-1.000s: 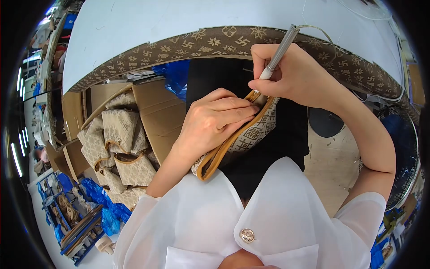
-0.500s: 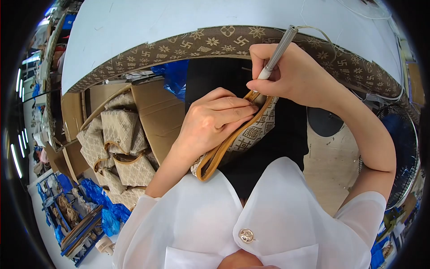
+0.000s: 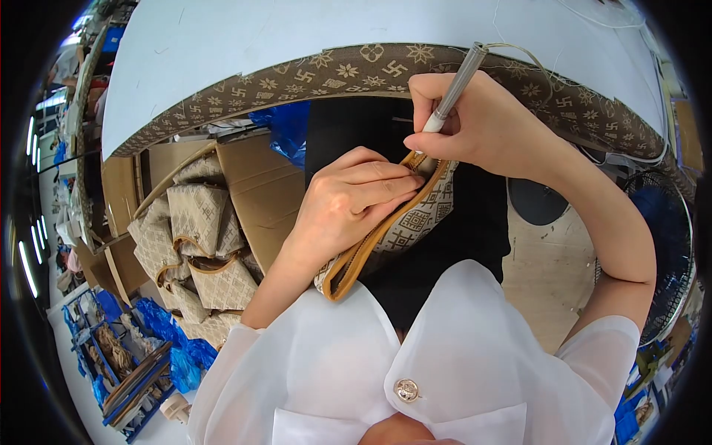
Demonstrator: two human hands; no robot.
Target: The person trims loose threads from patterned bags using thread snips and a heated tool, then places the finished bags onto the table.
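A beige patterned fabric pouch (image 3: 415,226) with tan edging and a zipper lies slantwise over my lap, its mouth partly parted. My left hand (image 3: 352,196) grips its upper part, the fingertips reaching in at the zipper opening. Between the thumb and fingers of my right hand (image 3: 482,122) is a corded pen-shaped tool (image 3: 463,78), grey and ribbed above, white below. It tilts down toward the pouch's top corner, beside the zipper end. The tool's tip is hidden or too small to make out.
A white worktable (image 3: 297,37) with a brown patterned edge curves ahead of me. To the left, a cardboard box (image 3: 256,178) holds several similar pouches (image 3: 222,278). A black fan (image 3: 649,252) stands at the right. A blue rack (image 3: 111,356) is at lower left.
Almost nothing differs. My right hand and the tool have shifted very slightly left, while my left hand keeps its hold on the pouch.
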